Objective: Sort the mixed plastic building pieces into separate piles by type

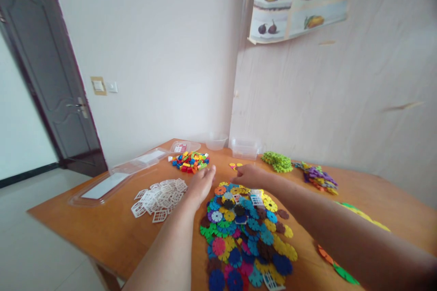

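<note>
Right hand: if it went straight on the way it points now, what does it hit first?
Probably the left hand, opposite the right hand; depth is unclear from one view. Should it pass beyond, the pile of small colored blocks looks next.

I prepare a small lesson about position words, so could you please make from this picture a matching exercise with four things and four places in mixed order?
Things
1. Disc pile
2. Brick pile
3. White window pile
4. Clear bowl

Places
A. To the left of the left forearm
B. Between the two forearms
C. Near the wall, beside a clear box
D. Just beyond the left hand

Right pairs
1-B, 2-D, 3-A, 4-C
</note>
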Motion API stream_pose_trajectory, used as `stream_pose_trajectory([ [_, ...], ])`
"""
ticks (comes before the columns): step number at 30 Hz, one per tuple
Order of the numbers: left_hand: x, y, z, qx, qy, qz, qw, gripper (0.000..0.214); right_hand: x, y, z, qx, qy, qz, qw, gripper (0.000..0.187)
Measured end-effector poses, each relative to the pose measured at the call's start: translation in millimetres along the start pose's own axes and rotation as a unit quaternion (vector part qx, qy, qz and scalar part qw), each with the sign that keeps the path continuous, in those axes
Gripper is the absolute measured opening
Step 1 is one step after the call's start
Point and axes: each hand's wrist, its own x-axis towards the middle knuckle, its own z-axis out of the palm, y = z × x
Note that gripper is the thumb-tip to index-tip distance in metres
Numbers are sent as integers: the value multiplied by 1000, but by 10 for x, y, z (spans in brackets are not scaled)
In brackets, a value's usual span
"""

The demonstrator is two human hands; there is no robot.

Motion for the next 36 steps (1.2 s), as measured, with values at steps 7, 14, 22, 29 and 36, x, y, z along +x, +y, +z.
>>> stream_pose_trajectory([
  [7,-19,-17,20,106,-62,64,990,18,30,-146,80,-92,1,51,994,61],
  [14,-61,24,27,91,-69,41,993,16,99,-122,112,-73,-15,75,994,45],
  [22,-108,75,34,71,-96,4,993,19,123,-106,182,-44,3,84,995,49],
  [29,-134,96,37,104,-113,26,988,20,144,-120,150,55,2,82,995,16],
  [36,-94,43,33,104,-113,28,988,20,-61,-58,71,188,45,78,978,11],
])
